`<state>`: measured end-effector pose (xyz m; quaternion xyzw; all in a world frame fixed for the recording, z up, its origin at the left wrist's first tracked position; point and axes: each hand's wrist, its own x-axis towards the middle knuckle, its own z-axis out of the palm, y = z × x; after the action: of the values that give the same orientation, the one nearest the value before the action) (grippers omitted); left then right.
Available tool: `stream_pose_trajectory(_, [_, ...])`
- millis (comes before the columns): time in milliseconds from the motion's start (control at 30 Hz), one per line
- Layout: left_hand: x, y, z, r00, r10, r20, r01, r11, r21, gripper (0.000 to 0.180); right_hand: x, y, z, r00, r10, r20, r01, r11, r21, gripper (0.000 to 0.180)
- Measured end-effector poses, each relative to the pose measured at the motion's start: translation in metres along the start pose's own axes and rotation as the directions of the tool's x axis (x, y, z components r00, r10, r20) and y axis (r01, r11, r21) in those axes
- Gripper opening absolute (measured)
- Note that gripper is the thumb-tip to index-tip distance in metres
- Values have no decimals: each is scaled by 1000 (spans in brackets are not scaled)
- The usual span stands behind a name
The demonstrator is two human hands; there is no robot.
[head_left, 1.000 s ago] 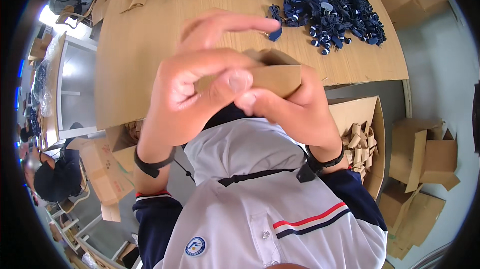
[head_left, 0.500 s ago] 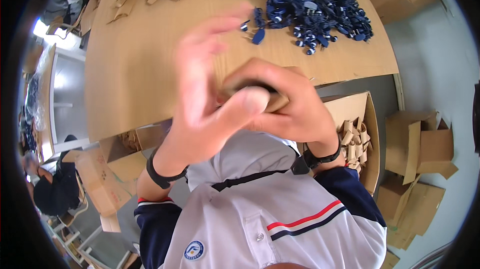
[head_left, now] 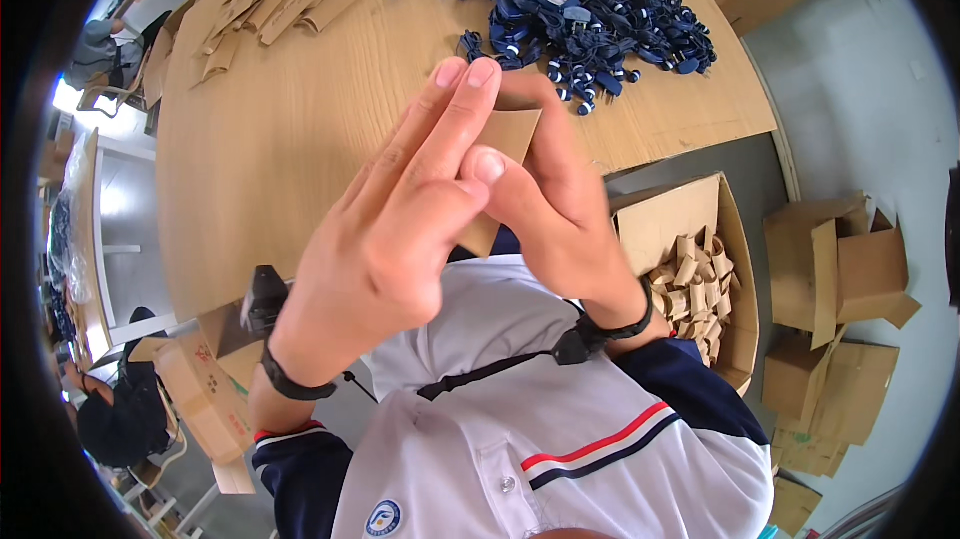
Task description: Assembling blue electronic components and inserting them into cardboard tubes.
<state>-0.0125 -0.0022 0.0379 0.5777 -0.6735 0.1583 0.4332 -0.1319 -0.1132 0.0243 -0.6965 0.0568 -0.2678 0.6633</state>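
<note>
Both hands meet over the near part of the table around a small brown cardboard piece (head_left: pixel 512 134). My left hand (head_left: pixel 385 224) presses along its left side, fingers long and held together, hiding much of it. My right hand (head_left: pixel 565 219) grips it from the right, fingers curled behind and thumb across the front. The upper corner and a lower edge of the card show between the hands. Beyond them lies a big heap of navy blue earphones (head_left: pixel 590 14) with cables. Similar flat cardboard pieces (head_left: pixel 285 4) are spread at the far left.
An open carton (head_left: pixel 735 269) right of my body holds many small folded cardboard pieces (head_left: pixel 695 289). More cartons (head_left: pixel 870 279) stand at the right wall, and another carton (head_left: pixel 205 399) is at the lower left. A seated person (head_left: pixel 120 419) is further left. The wooden table (head_left: pixel 240 159) has a rounded edge.
My left hand, blurred and raised open before, now lies against the cardboard piece. The right hand has turned, and the piece now shows a flat face. The view has shifted slightly.
</note>
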Motion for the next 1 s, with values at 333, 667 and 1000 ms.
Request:
stream_pose_trajectory(333, [2, -15, -29, 974, -153, 170, 190, 955, -229, 40, -6, -12, -11, 984, -110, -142, 52, 931, -361, 18])
stream_pose_trajectory(667, [6, 3, -7, 730, -660, 177, 548, 410, -729, 18, 15, -16, -15, 811, -572, 118, 456, 494, -740, 33])
stream_pose_trajectory(1000, [-3, 7, 18, 855, -342, -389, 247, 929, -275, 19, 7, 0, 20, 865, -420, -276, 345, 895, -282, 16])
